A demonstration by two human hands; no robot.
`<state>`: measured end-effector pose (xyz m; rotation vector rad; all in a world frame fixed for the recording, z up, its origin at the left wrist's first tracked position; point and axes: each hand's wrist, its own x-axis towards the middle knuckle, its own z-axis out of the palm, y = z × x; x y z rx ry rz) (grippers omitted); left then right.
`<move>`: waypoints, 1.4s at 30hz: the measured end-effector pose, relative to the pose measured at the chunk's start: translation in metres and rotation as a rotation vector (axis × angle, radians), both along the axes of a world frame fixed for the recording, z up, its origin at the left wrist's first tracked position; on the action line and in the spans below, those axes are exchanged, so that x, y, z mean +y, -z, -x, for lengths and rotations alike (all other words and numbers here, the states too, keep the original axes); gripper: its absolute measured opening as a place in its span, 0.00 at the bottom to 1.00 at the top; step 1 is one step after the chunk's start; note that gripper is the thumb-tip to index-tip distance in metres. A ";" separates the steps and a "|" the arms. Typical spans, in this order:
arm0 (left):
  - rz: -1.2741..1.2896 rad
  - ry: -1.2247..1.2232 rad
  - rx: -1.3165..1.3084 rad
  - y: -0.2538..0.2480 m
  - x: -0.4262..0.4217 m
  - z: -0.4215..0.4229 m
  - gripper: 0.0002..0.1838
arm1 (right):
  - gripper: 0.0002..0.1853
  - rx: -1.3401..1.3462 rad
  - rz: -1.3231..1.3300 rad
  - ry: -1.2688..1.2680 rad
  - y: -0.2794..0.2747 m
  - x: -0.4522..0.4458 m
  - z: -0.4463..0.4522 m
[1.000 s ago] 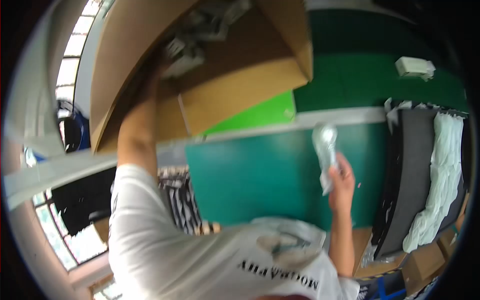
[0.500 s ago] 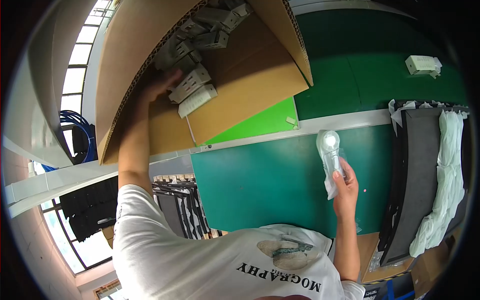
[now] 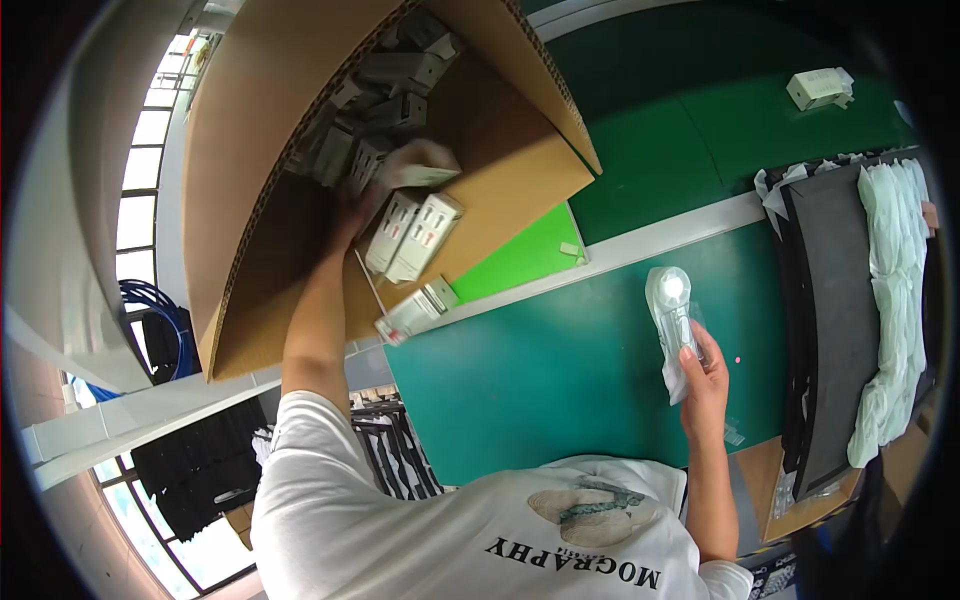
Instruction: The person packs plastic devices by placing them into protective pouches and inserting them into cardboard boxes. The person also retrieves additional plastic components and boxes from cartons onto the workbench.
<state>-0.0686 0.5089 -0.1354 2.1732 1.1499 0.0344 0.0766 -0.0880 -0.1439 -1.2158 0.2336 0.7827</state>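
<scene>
In the head view, the box stands to my front left, its tall wall closing round my left forearm; my left hand is inside among the cartons, too blurred for me to tell whether it grips one; a pair leans side by side just below it, and a loose one slants by the box's near lip. My right hand grasps the device, thumb on top, over the table; a lone carton with crumpled plastic lies farther off; dark panels fill the right side, pale wrap running along them.

The box is brown cardboard, its cut edge ribbed; the cartons are white, oblong, printed; the device has a round, bright head and a slim handle, sheathed in clear plastic; the wrap is wrinkled and soft-looking.

The table is smooth and teal, edged by a pale strip, with a bright green patch beside the box; to my left a blue cable hangs coiled near a barred window.
</scene>
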 end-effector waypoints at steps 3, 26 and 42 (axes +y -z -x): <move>-0.116 -0.048 0.095 0.017 -0.042 -0.003 0.45 | 0.25 -0.009 0.012 -0.028 -0.003 -0.001 0.006; 0.157 0.836 -1.067 -0.326 -0.426 -0.030 0.35 | 0.17 -0.332 -0.183 -0.270 -0.067 -0.099 0.014; 0.140 0.842 -1.119 -0.372 -0.462 -0.010 0.31 | 0.26 -0.255 -0.196 -0.177 -0.089 -0.132 0.011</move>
